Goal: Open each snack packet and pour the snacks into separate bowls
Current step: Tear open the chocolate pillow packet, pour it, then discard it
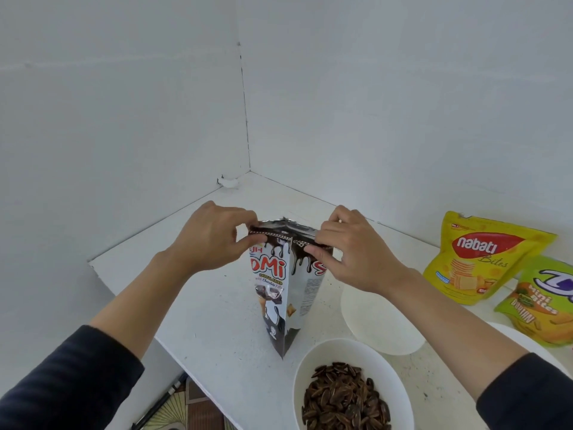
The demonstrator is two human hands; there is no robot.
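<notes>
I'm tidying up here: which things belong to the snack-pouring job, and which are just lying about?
Job: chocolate cereal packet, its top pinched by left hand and right hand; empty white bowl; bowl of sunflower seeds; Nabati Bites packet; green Mini Bites packet.
Lying about: dark pen-like stick below the table edge; patterned floor covering.

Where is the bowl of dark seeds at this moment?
Head view, bottom edge right of centre: the seed bowl sits on the white table, just nearer the camera than the black-and-white packet, with an empty white bowl behind it to the right.
</notes>
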